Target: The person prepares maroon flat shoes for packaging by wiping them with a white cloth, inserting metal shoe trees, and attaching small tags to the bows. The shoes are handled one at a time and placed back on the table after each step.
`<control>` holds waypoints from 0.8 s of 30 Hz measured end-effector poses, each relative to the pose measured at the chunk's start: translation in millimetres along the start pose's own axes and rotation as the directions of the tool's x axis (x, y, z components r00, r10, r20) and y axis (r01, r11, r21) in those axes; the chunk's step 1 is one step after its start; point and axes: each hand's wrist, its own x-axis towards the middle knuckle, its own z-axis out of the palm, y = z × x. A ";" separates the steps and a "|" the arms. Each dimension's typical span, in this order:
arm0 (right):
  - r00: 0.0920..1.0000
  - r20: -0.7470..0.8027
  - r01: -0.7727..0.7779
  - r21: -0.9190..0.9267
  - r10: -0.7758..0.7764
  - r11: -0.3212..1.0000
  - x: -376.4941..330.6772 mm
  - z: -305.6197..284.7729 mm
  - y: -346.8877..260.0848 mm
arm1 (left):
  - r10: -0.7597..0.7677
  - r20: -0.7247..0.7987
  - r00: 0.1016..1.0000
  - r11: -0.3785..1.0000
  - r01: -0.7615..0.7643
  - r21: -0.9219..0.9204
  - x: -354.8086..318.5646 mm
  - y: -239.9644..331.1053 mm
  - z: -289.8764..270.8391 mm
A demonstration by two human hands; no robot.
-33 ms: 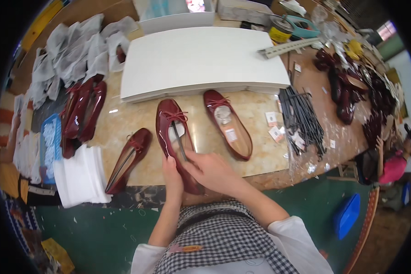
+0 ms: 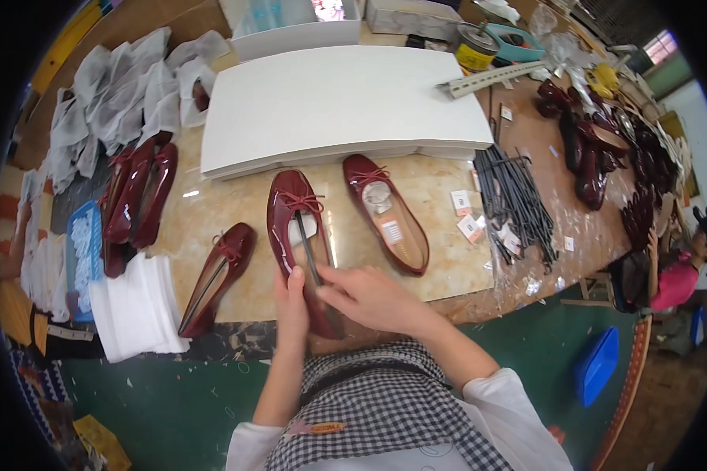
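Head view: the held red shoe (image 2: 280, 224) lies toe-away, the left hand (image 2: 292, 302) gripping its left side. From the right, the right hand (image 2: 369, 298) pinches the lengthwise dark rod's (image 2: 305, 239) near end.

left hand (image 2: 292, 302): fingers mostly behind ballet flat (image 2: 278, 228) | gingham apron (image 2: 369, 400): cut by lower edge | tags (image 2: 461, 202): print illegible
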 end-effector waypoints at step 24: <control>0.630 -0.760 -0.732 -0.512 0.159 0.449 -70.3 -166.3 183.5 | -0.306 0.606 0.734 0.744 0.581 -0.328 -8.9 -21.0 62.9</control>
